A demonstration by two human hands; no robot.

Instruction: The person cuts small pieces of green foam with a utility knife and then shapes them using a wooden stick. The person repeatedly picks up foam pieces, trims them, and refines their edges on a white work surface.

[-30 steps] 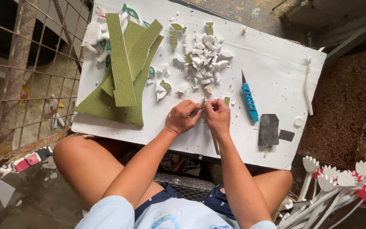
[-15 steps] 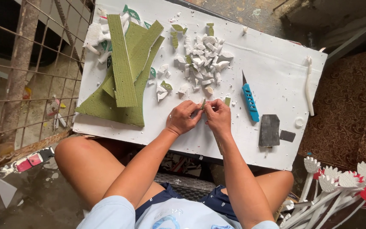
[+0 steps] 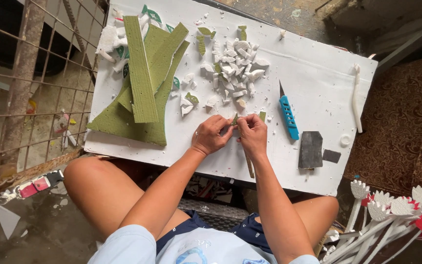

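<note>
Head view looks straight down on a white counter (image 3: pixel 318 63) across the person's knees. Since a second ago almost nothing has moved: the left hand (image 3: pixel 212 135) and right hand (image 3: pixel 253 135) stay pinched together on a small green piece (image 3: pixel 235 119), with a thin stick (image 3: pixel 249 166) running down from the right hand. Cut white bits (image 3: pixel 238 58) lie farther off, green foam strips (image 3: pixel 145 78) far left, a blue knife (image 3: pixel 288 113) right. No packages, labels or signs show.
</note>
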